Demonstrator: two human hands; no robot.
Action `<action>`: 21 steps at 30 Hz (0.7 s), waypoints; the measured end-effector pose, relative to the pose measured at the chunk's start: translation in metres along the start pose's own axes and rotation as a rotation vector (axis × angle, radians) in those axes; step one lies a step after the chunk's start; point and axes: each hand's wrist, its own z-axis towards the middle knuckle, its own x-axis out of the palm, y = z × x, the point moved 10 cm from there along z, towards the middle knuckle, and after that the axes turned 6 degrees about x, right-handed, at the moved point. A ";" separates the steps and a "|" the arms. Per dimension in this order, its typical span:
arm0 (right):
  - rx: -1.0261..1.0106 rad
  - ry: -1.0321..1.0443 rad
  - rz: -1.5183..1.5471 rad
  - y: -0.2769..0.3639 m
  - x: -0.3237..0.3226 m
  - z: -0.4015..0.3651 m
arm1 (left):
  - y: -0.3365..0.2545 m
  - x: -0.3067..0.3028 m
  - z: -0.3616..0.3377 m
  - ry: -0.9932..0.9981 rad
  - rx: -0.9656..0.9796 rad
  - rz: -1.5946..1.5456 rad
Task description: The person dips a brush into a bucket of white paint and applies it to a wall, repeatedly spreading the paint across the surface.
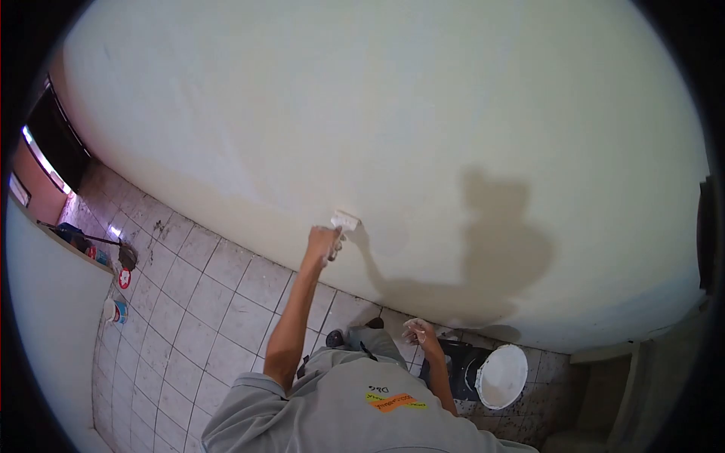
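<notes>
My left hand [323,245] is closed around the handle of a paintbrush [346,220], its pale, wide head right at the wall [408,136]. White smears cover the fingers. Lower down, my right hand [418,332] hangs in front of my body, holding nothing that shows. Its fingers are loosely bent and apart, also smeared white. Near that hand stand a dark container [457,370] and a round white bucket [502,377].
Tiled floor [226,317] runs along the foot of the wall. At the left are a small tub [115,311], a red and white lid [124,278] and a dark long-handled tool [127,257]. A ledge [627,385] stands at the lower right.
</notes>
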 end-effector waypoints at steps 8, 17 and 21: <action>0.020 0.020 -0.021 -0.013 0.002 0.013 | -0.259 -0.015 -0.064 -0.036 0.413 0.079; -0.008 0.017 0.019 -0.014 -0.004 0.015 | -0.313 -0.008 -0.034 0.009 0.587 -0.006; 0.063 -0.023 0.051 -0.039 -0.014 0.009 | -0.135 -0.019 -0.009 -0.173 0.266 -0.201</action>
